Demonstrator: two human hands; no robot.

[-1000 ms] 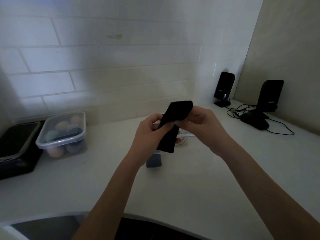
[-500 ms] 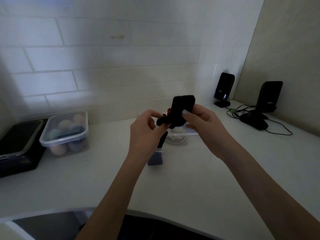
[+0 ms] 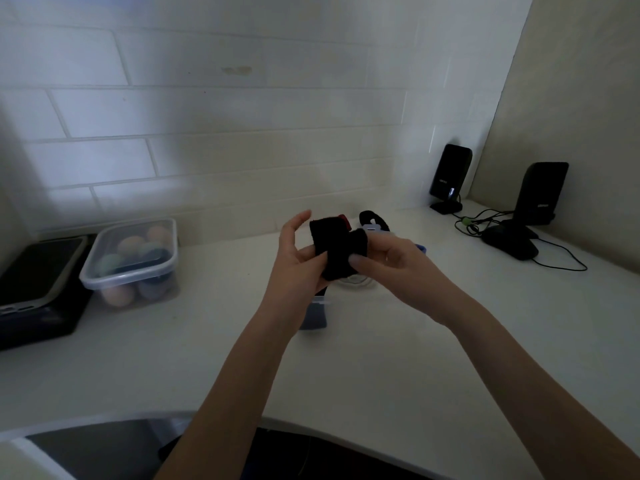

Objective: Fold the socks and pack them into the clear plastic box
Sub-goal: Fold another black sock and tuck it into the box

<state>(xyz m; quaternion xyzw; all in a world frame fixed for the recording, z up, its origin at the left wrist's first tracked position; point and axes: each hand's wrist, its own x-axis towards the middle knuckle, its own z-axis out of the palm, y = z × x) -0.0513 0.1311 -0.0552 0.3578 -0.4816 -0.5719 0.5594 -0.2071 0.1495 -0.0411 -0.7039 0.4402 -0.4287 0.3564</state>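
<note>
A black sock (image 3: 332, 247), folded into a short bundle, is held above the white counter between both hands. My left hand (image 3: 298, 261) supports it from the left, thumb pressed on its front, with the other fingers raised. My right hand (image 3: 388, 254) pinches the sock's right end. A clear plastic box (image 3: 133, 268) with several rolled socks in pastel and dark colours stands at the left by the wall. Behind my hands lie another dark sock (image 3: 372, 218) and a bit of red fabric (image 3: 344, 221), partly hidden.
A black device (image 3: 38, 285) sits at the far left beside the box. Two black speakers (image 3: 450, 174) (image 3: 540, 195) with cables stand in the right corner. A small clear lid or container (image 3: 317, 313) lies under my left wrist. The counter's curved front edge (image 3: 346, 429) is near me.
The sock hung longer from my hands a second ago; it is now folded into a compact bundle and held lower, with my left fingers lifted off it.
</note>
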